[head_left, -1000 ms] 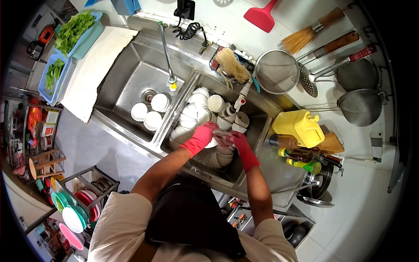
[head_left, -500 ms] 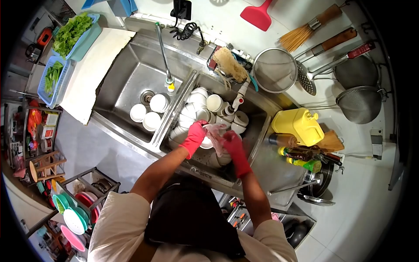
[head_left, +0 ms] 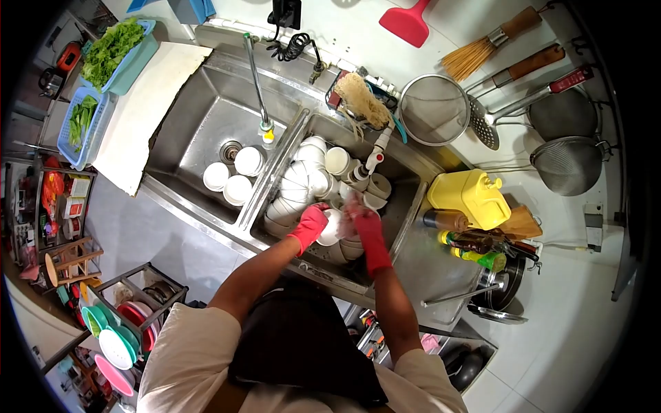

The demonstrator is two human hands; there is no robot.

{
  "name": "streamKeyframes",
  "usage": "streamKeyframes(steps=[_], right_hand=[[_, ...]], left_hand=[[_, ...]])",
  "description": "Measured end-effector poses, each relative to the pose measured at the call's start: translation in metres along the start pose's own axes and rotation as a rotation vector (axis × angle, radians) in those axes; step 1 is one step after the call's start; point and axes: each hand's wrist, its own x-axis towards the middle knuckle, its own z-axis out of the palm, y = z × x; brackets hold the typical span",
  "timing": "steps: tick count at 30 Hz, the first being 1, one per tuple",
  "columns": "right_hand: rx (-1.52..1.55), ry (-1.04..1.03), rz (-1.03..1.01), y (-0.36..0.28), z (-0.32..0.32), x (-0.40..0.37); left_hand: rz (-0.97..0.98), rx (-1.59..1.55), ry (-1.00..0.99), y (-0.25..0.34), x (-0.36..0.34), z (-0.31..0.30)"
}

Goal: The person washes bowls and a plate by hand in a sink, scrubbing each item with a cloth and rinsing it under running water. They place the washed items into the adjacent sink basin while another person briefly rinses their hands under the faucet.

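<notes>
Over the right sink basin (head_left: 406,237), my left hand (head_left: 311,224) in a pink-red glove grips the left side of a white bowl (head_left: 331,228). My right hand (head_left: 363,221), gloved the same way, is at the bowl's right side with a blurred, pinkish translucent cloth (head_left: 348,215) in its fingers. Many white bowls and cups (head_left: 296,180) are piled in this basin behind and around my hands. Three white stacks of small dishes (head_left: 237,190) stand near the drain in the left basin (head_left: 200,138).
A faucet (head_left: 256,79) reaches over the left basin. Leafy greens in blue baskets (head_left: 103,127) and a white board (head_left: 141,113) lie at the left. A yellow jug (head_left: 468,199), bottles (head_left: 475,241) and pans stand right. Strainers (head_left: 435,110) hang behind.
The cloth has moved from between my hands to the right with my right hand, uncovering the white bowl. My left hand has lowered slightly and stays on the bowl.
</notes>
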Motion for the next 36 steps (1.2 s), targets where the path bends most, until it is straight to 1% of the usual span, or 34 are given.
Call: streamKeyframes(steps=[1,2,3,4,5,6,7,8,9,10,11,12,13,14,15,16,17,18,19,20,21,22,23,24,25,26,27,29,31,32,33,34,35,36], right_hand=[[0.0,0.003,0.003,-0.018,0.001,-0.009],[-0.312,-0.033,-0.183,-0.059,-0.001,-0.029],[-0.625,-0.07,-0.369,-0.088,-0.002,-0.04],[-0.792,-0.173,-0.018,-0.096,-0.001,-0.033],[-0.791,-0.174,-0.016,-0.082,0.003,-0.03],[-0.727,-0.092,-0.289,-0.063,0.008,-0.024],[-0.653,-0.008,-0.556,-0.047,0.012,-0.02],[-0.652,-0.008,-0.554,-0.041,0.011,-0.018],[-0.646,-0.113,-0.715,-0.036,0.011,-0.015],[-0.635,-0.219,-0.874,-0.033,0.01,-0.012],[-0.631,-0.224,-0.87,-0.031,0.011,-0.008],[-0.621,-0.39,-0.583,-0.036,0.011,0.004],[-0.596,-0.544,-0.287,-0.035,0.01,0.012],[-0.643,-0.585,-0.211,-0.022,0.007,0.02],[-0.642,-0.585,-0.205,-0.009,0.007,0.025],[-0.56,-0.628,-0.231,-0.004,0.007,0.027],[-0.477,-0.669,-0.26,0.004,0.009,0.03],[-0.478,-0.666,-0.265,0.01,0.015,0.032],[-0.472,-0.496,-0.197,0.025,0.022,0.027],[-0.464,-0.325,-0.13,0.014,0.027,0.017],[-0.468,-0.327,-0.13,0.003,0.024,0.008],[-0.549,-0.135,-0.237,-0.057,0.014,-0.022],[-0.621,0.059,-0.343,-0.092,0.009,-0.041],[-0.619,0.055,-0.343,-0.088,0.012,-0.044],[-0.785,-0.028,-0.518,-0.085,0.014,-0.048],[-0.95,-0.112,-0.695,-0.083,0.015,-0.05],[-0.952,-0.109,-0.7,-0.082,0.016,-0.048],[-0.818,-0.291,-0.441,-0.085,0.018,-0.056],[-0.827,-0.214,-0.476,-0.066,0.023,-0.045],[-0.831,-0.297,-0.403,-0.048,0.027,-0.034],[-0.836,-0.379,-0.342,-0.039,0.029,-0.021],[-0.835,-0.379,-0.341,-0.036,0.027,-0.013],[-0.782,-0.442,-0.318,-0.036,0.023,-0.005],[-0.73,-0.503,-0.294,-0.035,0.018,0.0]], left_hand=[[0.079,-0.017,-0.047,-0.004,0.002,0.006],[0.033,0.002,-0.104,0.014,-0.001,0.005],[0.033,0.001,-0.104,0.026,-0.004,0.003],[0.071,-0.019,-0.157,0.034,-0.007,0.001],[0.109,-0.037,-0.21,0.047,-0.012,-0.001],[0.109,-0.035,-0.212,0.061,-0.015,-0.002],[-0.031,-0.178,-0.218,0.081,-0.021,-0.001],[-0.173,-0.321,-0.219,0.086,-0.021,0.001],[-0.172,-0.321,-0.218,0.091,-0.02,0.001],[-0.101,-0.343,-0.237,0.088,-0.017,0.002],[-0.036,-0.365,-0.256,0.08,-0.016,0.004],[0.298,-0.512,-0.368,0.016,0.012,0.02],[0.292,-0.509,-0.376,0.021,0.01,0.021],[0.078,-0.674,-0.349,0.033,0.007,0.021],[-0.137,-0.834,-0.312,0.046,0.005,0.02],[-0.105,-0.596,-0.275,0.048,0.004,0.018],[-0.106,-0.595,-0.275,0.062,-0.004,0.01],[-0.05,-0.443,-0.272,0.078,-0.01,0.001],[-0.001,-0.293,-0.269,0.089,-0.016,-0.005],[0.001,-0.296,-0.269,0.072,-0.007,-0.003],[-0.001,-0.41,-0.355,0.055,0.003,0.0],[-0.003,-0.521,-0.438,0.04,0.009,0.0],[-0.005,-0.521,-0.433,0.048,0.003,-0.008],[0.183,-0.067,-0.381,0.067,-0.01,-0.02],[0.366,0.388,-0.315,0.074,-0.014,-0.026],[0.368,0.387,-0.312,0.072,-0.013,-0.028],[0.3,0.385,-0.31,0.073,-0.01,-0.03],[0.153,0.378,-0.316,0.059,-0.008,-0.029],[0.014,0.377,-0.334,0.051,-0.004,-0.024],[0.011,0.38,-0.347,0.055,-0.01,-0.022],[0.111,0.331,-0.303,0.067,-0.014,-0.023],[0.205,0.281,-0.256,0.073,-0.018,-0.024],[0.205,0.283,-0.255,0.067,-0.013,-0.021],[0.279,0.292,-0.286,0.063,-0.004,-0.016]])
